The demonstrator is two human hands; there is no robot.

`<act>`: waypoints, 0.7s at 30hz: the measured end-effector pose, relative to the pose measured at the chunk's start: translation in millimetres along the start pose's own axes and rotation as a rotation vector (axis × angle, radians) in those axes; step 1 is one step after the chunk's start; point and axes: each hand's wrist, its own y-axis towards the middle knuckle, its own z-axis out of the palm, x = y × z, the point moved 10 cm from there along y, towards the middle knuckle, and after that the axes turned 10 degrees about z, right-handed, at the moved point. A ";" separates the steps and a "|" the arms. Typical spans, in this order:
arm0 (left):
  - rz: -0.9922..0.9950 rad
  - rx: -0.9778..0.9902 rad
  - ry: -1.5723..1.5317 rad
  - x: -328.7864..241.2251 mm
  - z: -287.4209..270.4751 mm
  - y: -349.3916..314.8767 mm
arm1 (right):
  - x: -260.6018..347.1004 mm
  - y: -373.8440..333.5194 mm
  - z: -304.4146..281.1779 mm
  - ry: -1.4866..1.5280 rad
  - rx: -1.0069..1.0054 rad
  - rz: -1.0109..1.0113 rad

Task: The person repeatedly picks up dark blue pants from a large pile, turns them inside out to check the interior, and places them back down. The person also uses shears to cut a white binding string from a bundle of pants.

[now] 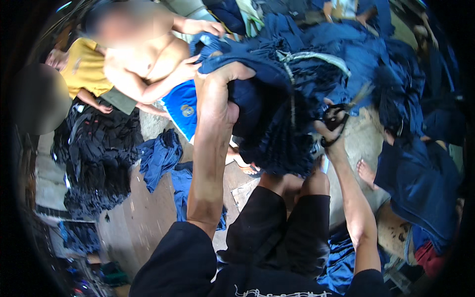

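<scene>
My left hand (pixel 228 83) is closed around the upper edge of a thick bundle of navy garments (pixel 262 94), lifted in front of me. The bundle's many layered edges hang down above my knees. To its right, my right hand (pixel 332 129) has its fingers through the black handles of a pair of scissors (pixel 338 111). Their blades point up and to the right, somewhat blurred. A white cloth strip (pixel 321 57) lies across the navy cloth behind the bundle.
A shirtless person in blue shorts (pixel 180 106) faces me, hands on navy cloth. A person in a yellow shirt (pixel 89 67) is farther left. A black garment pile (pixel 96 153) lies left, a large navy heap (pixel 346 44) at the back. Someone's bare foot (pixel 367 173) is at right.
</scene>
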 end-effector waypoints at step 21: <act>-0.007 1.174 -0.024 -144.5 157.6 -403.1 | -2.9 -388.3 -189.9 -0.056 -0.511 0.649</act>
